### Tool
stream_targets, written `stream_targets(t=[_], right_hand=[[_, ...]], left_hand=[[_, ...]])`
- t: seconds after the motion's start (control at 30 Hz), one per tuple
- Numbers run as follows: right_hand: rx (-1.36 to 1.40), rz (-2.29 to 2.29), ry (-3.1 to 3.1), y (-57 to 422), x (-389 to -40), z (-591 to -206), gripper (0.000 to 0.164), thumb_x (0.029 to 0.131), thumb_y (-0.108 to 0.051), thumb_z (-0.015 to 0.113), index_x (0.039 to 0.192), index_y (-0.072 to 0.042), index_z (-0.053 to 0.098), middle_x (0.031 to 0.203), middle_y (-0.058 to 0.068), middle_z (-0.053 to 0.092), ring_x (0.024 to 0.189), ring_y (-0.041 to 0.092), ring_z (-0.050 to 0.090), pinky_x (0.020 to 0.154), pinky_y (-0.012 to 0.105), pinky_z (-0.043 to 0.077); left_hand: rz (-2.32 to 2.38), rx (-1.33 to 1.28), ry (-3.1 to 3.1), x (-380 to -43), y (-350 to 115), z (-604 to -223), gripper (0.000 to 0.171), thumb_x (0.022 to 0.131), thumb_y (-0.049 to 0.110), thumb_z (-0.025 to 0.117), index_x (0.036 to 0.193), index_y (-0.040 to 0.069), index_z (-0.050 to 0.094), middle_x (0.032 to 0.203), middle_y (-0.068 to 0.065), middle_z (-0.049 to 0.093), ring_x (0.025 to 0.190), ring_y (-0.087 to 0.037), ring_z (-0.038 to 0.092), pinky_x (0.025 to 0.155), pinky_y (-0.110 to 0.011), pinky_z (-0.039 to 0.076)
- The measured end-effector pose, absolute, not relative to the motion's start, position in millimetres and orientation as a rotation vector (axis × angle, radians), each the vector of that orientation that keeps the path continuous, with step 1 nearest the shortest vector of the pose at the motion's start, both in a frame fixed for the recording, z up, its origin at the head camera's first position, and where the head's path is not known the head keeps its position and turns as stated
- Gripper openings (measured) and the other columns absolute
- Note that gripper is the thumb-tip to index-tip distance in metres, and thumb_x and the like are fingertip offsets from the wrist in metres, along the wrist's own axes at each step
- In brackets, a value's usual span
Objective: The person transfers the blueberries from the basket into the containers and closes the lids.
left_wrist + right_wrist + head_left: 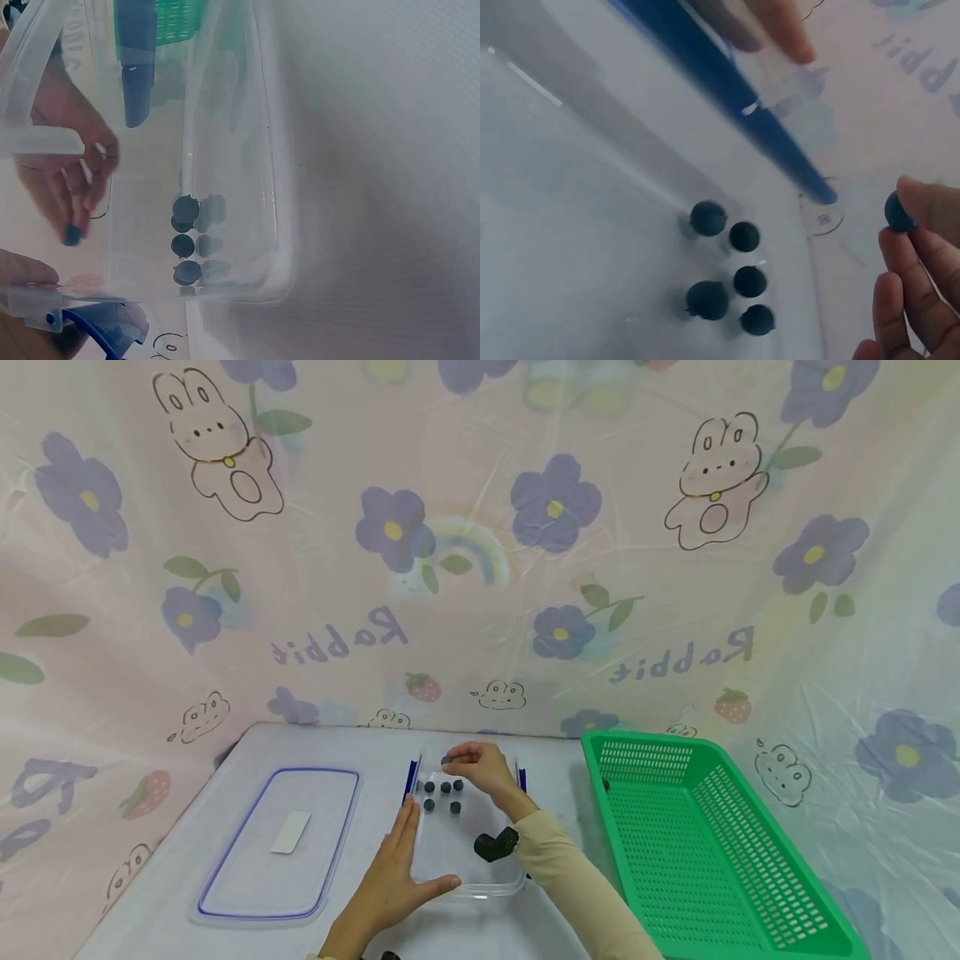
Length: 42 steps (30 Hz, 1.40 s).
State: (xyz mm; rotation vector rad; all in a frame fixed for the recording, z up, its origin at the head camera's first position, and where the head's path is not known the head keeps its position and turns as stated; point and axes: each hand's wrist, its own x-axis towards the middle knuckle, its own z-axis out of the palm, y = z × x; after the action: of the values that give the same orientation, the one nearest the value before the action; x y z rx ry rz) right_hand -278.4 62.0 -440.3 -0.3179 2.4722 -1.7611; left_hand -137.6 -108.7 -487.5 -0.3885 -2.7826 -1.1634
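A clear plastic box (480,891) with blue side clips stands in the middle of the table. Several dark blueberries (707,300) lie on its bottom, grouped at the far end. Over that far end, my right hand (480,768) pinches one blueberry (897,211) between thumb and fingertips. The left wrist view also catches that held blueberry (71,235) through the box wall. My left hand (390,860) rests along the left side of the box, fingers straight against the clip and thumb spread toward the near rim.
At the right a green slotted basket (611,843) has a small dark piece (606,785) by its left wall. To the left lies a clear lid with a blue seal (255,893), a white rectangle (291,832) within its outline. Behind hangs a printed curtain (480,610).
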Motion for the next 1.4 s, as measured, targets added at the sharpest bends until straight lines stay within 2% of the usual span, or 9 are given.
stream_targets(t=[0.37,0.63,0.97,1.17,1.27,1.4], right_hand=[[-0.326,-1.582,2.514,53.8,-289.2,-461.2,0.020,0.075,-0.009,0.083,0.091,-0.004,0.072,0.076,0.000,0.069,0.070,0.012,0.062,0.065,0.027,0.049],[-0.367,-1.502,2.493,48.1,-295.1,-467.2,0.020,0.070,-0.002,0.084,0.087,-0.002,0.073,0.074,0.001,0.070,0.066,0.011,0.062,0.064,0.026,0.050],[-0.361,-1.269,2.612,46.4,-292.1,-471.6,0.020,0.069,-0.005,0.087,0.082,-0.007,0.073,0.069,-0.004,0.066,0.064,0.009,0.057,0.064,0.025,0.044],[-0.432,-1.178,2.619,47.9,-287.8,-471.0,0.020,0.068,0.000,0.085,0.083,-0.003,0.073,0.070,0.000,0.067,0.063,0.010,0.059,0.066,0.026,0.049],[-0.473,-1.202,2.600,49.3,-292.6,-479.9,0.019,0.067,0.001,0.086,0.079,-0.007,0.073,0.068,-0.001,0.067,0.062,0.011,0.060,0.065,0.026,0.050],[-0.466,-1.215,2.589,47.9,-291.6,-480.1,0.019,0.067,0.002,0.085,0.079,-0.005,0.072,0.069,-0.001,0.067,0.062,0.011,0.060,0.064,0.026,0.050]], left_hand=[[-1.157,-0.420,-2.760,-137.6,-109.1,-489.0,0.117,0.075,0.064,0.072,0.154,0.001,0.013,0.161,-0.014,0.003,0.141,-0.043,0.019,0.107,-0.065,0.019],[-1.185,-0.411,-2.775,-138.0,-110.1,-489.8,0.117,0.075,0.060,0.075,0.155,0.003,0.012,0.162,-0.011,0.001,0.141,-0.043,0.018,0.107,-0.065,0.018],[-1.203,-0.411,-2.767,-137.1,-109.7,-488.7,0.118,0.074,0.060,0.075,0.155,0.004,0.011,0.162,-0.011,0.001,0.141,-0.042,0.019,0.108,-0.065,0.018],[-1.184,-0.419,-2.758,-136.8,-109.7,-489.3,0.117,0.075,0.061,0.074,0.155,0.004,0.010,0.162,-0.011,0.002,0.142,-0.038,0.017,0.107,-0.065,0.018],[-1.182,-0.425,-2.752,-136.8,-109.8,-489.5,0.117,0.075,0.060,0.074,0.155,0.003,0.010,0.161,-0.012,0.002,0.142,-0.038,0.018,0.107,-0.065,0.019],[-1.182,-0.421,-2.755,-137.0,-109.8,-489.3,0.117,0.075,0.060,0.074,0.155,0.004,0.010,0.162,-0.011,0.002,0.142,-0.037,0.017,0.107,-0.065,0.019]])
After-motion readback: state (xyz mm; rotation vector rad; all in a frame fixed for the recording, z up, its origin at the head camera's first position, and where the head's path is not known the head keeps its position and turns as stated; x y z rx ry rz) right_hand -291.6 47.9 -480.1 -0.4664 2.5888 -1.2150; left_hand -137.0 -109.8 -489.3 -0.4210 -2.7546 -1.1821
